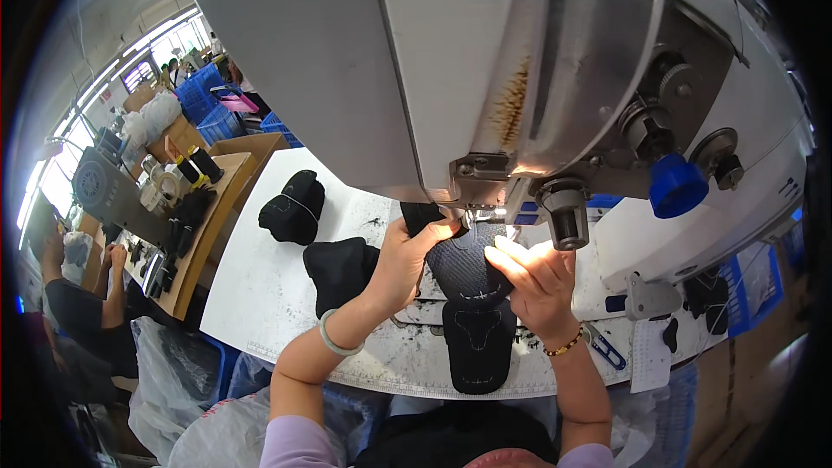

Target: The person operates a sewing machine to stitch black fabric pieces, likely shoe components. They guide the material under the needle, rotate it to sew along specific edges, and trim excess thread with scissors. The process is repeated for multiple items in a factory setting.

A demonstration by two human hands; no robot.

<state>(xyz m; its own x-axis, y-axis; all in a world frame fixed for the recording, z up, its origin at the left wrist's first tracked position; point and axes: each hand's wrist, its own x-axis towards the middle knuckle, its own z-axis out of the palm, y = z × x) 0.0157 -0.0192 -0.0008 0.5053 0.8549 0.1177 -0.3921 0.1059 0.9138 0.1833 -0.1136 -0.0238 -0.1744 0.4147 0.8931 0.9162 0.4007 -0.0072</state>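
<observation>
Under the needle area of a large white sewing machine (303,61) lies a black mesh fabric piece (465,264), shaped like a shoe upper, with pale stitching along its lower edge. My left hand (403,260) grips its left side, thumb on top near the presser foot. On the right side, my right hand (542,282) pinches the edge between thumb and fingers. Hanging toward me from that piece, or lying just below it, is a black part (479,351) with a light stitched outline; the join cannot be made out. The needle tip itself is hard to see.
On the white table (260,321), at left, lie a tied black bundle (293,206) and a black fabric stack (340,273). Blue thread snips (608,351) and a paper slip (650,355) lie right. A co-worker (87,312) sits left by another machine (121,195). Blue crates (221,121) stand behind.
</observation>
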